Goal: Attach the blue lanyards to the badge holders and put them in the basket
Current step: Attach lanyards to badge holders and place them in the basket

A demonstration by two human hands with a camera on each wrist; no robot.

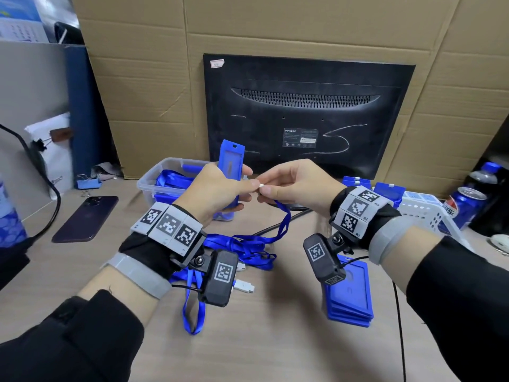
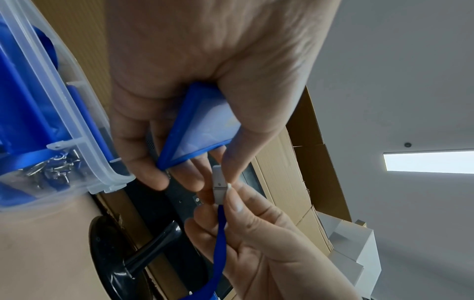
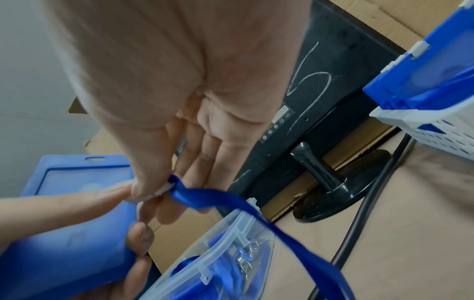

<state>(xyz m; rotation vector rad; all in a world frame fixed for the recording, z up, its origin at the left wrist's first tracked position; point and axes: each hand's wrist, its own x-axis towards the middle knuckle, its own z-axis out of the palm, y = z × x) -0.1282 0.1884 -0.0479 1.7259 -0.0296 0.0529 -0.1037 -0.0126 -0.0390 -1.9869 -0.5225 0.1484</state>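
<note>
- Low in the frame, right of centre, a stack of badge holders (image 1: 351, 301) lay flat on the table (image 1: 275, 348), with loose lanyards (image 1: 242, 250) heaped at centre.
- At mid-frame, your left hand (image 1: 217, 190) gripped an upright badge holder (image 1: 230, 158), fingers curled round it, thumb on the white clip (image 2: 219, 183).
- Your right hand (image 1: 296, 184) pinched that clip between thumb and forefinger; its blue lanyard (image 1: 283, 221) hung down to the heap.
- Behind, centre-left, stood a clear box (image 1: 154, 177) of blue items; at right, the white basket (image 1: 424, 213) held badge holders.
- A monitor (image 1: 308, 114) stood farthest back.
</note>
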